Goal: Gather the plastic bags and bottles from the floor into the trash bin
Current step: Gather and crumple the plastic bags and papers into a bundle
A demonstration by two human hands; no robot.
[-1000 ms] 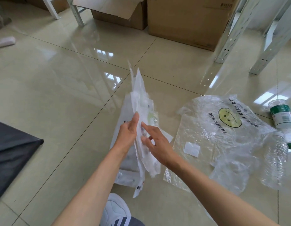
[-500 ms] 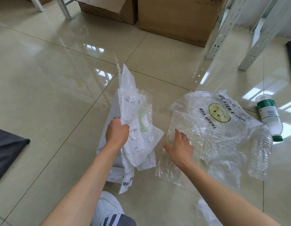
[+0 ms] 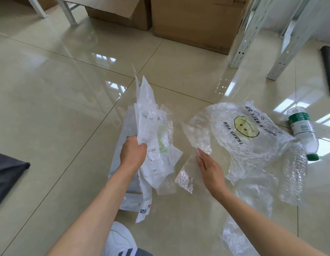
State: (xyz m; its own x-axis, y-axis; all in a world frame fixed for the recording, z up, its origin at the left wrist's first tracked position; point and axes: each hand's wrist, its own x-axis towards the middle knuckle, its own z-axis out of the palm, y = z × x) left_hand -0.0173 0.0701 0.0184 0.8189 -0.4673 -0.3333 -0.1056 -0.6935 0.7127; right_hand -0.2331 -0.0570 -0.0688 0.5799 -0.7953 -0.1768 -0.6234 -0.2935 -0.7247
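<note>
While the left hand is clenched round a sheaf of flat bags, held upright above the floor, the task looks only partly done: those bags are gathered, but nothing shown has reached a bin. The right hand lies on the near corner of a clear bag, fingers straight and close together; whether the thumb beneath pinches the film, I cannot tell. That corner is lifted slightly off the tile.

Left to collect, at about 3 o'clock from the hands, is the smiley bag, crumpled and flat on the floor. Touching its right edge lies a clear bottle, and just beyond, at 2 o'clock, a green-label bottle on its side. More film trails at 5 o'clock beside the right forearm. A dark fold at 9 o'clock, cut by the frame edge, may be the bin's liner; that is a guess.

Glossy cream tiles with dark joints mirror windows. At 12 o'clock stand cardboard boxes, and at 1 o'clock pale perforated rack legs. A white shoe shows at 6 o'clock.
</note>
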